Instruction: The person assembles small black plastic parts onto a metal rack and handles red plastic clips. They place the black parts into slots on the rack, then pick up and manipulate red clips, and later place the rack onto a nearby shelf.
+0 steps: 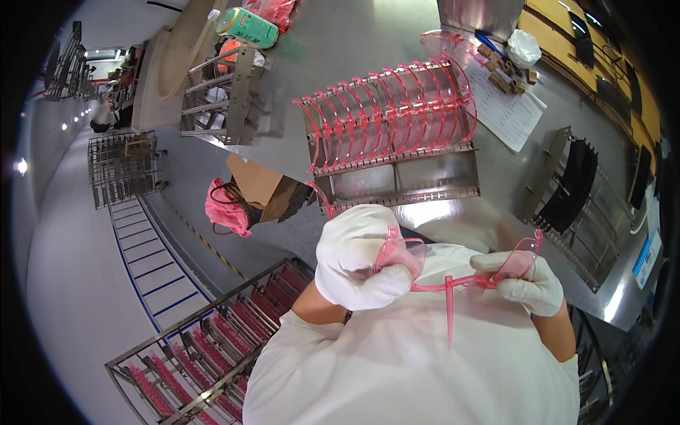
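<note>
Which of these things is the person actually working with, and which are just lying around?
In use:
left hand
right hand
pink clear lens piece
rack of pink lenses

Lying about:
green bottle
paper sheet
white bag
black parts rack

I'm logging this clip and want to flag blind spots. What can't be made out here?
Head view only:
- One lens of the pink translucent plastic glasses is covered by the white-gloved left hand.
- The white-gloved right hand hides its fingertips' grip behind the other lens.
- The white printed sheet is too small to read.
- The black items on the right metal rack are too dark to identify.
</note>
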A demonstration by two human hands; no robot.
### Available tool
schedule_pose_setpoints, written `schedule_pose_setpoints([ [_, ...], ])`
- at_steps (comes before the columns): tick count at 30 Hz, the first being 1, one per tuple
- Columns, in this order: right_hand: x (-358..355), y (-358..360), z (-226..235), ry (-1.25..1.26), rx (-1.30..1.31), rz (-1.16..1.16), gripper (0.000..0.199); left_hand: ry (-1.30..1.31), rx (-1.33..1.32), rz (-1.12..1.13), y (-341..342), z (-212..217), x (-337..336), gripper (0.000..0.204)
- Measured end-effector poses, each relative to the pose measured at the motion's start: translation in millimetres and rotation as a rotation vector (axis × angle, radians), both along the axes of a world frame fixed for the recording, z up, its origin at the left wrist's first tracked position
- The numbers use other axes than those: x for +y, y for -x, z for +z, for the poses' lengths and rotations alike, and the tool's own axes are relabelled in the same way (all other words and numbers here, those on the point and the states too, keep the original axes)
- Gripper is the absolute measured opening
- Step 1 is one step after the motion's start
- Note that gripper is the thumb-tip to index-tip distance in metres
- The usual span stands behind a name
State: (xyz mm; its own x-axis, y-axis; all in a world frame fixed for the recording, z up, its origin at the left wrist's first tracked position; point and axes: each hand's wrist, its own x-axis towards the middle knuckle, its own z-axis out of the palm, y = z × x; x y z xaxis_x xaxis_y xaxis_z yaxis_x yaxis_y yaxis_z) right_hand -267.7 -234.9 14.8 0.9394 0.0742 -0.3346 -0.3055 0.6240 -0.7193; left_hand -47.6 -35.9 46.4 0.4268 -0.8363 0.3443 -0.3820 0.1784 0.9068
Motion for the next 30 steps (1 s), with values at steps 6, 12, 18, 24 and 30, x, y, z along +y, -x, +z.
schedule_pose_setpoints([
  [6,-4.0,2.6,-9.6,-0.041,-0.063,0.090,0.043,0.044,-0.060,-0.010,-2.0,0.8,0.1,0.011],
  [12,-5.3,1.0,-18.7,-0.089,-0.121,0.094,0.043,0.074,-0.083,0.034,3.5,0.6,0.7,0.012],
  [18,0.2,-8.1,-16.0,-0.285,0.139,-0.107,0.052,-0.512,0.211,0.170,-10.7,6.4,1.2,0.078],
  [24,3.2,-11.2,-37.3,-0.919,0.324,-0.344,0.044,-0.469,0.484,0.144,-10.5,-9.3,8.6,0.070],
  [30,8.1,3.6,-45.0,-1.325,0.489,-0.396,0.042,-0.413,0.802,0.202,0.3,-16.4,0.7,0.042],
])
